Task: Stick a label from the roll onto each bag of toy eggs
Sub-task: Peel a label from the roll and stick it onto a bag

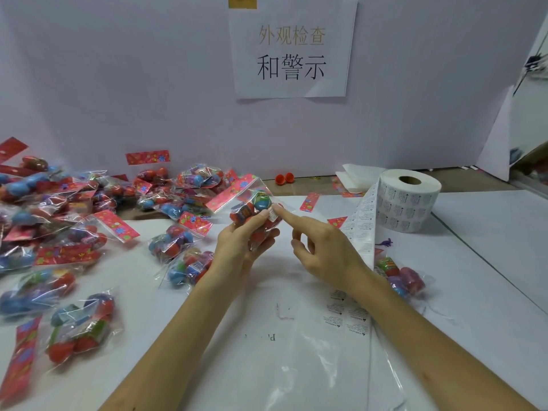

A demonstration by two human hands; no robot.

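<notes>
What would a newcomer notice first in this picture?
At the centre, the left hand holds a bag of toy eggs while the right hand presses a white label on it with one finger. Many colourful bags are heaped on the left; the label roll stands at right.

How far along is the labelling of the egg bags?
Done: maybe the single bag lying at right, its label unclear. In hand: left hand holds a bag, right hand presses a label onto it. Left: the big pile of bags at left.
</notes>
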